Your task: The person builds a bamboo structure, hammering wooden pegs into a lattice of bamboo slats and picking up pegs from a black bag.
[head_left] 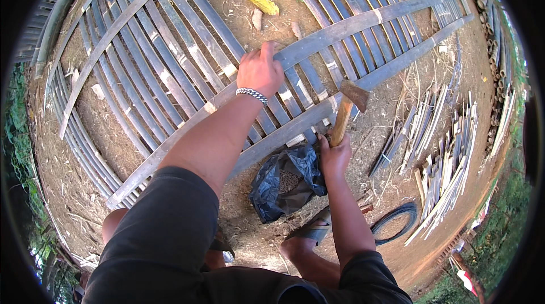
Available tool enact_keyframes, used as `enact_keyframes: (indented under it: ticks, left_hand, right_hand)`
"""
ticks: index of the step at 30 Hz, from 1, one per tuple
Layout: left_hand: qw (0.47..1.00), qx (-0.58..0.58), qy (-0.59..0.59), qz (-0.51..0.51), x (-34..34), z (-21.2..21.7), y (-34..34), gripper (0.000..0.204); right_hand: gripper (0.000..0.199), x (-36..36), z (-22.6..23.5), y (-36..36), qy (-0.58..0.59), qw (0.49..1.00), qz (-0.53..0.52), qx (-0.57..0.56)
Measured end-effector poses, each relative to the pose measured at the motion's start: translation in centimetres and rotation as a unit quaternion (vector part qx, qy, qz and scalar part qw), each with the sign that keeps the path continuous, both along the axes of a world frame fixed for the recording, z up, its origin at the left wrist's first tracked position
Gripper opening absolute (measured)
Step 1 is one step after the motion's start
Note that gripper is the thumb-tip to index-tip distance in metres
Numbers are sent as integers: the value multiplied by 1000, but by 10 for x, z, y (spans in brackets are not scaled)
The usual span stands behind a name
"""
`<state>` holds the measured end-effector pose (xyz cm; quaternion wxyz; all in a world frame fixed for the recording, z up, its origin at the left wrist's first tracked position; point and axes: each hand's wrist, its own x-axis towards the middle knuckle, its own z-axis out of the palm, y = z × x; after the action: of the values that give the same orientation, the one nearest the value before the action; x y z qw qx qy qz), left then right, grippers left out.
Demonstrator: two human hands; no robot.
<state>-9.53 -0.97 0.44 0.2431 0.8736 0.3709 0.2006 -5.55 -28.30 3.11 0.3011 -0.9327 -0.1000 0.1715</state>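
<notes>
My left hand (261,71), with a chain bracelet at the wrist, is closed over a long split-bamboo slat (318,44). This slat lies crosswise over the many narrower strips of a bamboo lattice panel (176,54) on the ground. My right hand (336,153) grips the wooden handle of a hatchet (342,116). Its rusty head is up, over a second crosswise slat (284,131) at the panel's near edge. Just left of my right hand, an open black plastic bag (265,190) holds a heap of small brown pieces that look like nails.
Cut bamboo strips (454,162) lie in bundles at the right, near a coil of dark wire or tubing (394,223). Bamboo poles (494,48) are stacked along the far right. A yellow leaf (264,5) rests on the dirt beyond the panel. My feet are below the bag.
</notes>
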Motion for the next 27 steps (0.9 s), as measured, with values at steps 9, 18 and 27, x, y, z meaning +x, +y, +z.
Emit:
enact_keyframes:
  ticks: [9, 18, 27]
  left_hand:
    - [1000, 13, -19, 2, 0, -2, -1, 36]
    - [999, 18, -49, 9, 0, -3, -3, 39]
    - [998, 26, -58, 13, -1, -5, -1, 38]
  right_hand:
    - [36, 0, -1, 3, 3, 1000, -4, -4]
    - [35, 4, 19, -7, -38, 992, 118, 30]
    - [40, 20, 52, 54, -55, 948, 297, 101]
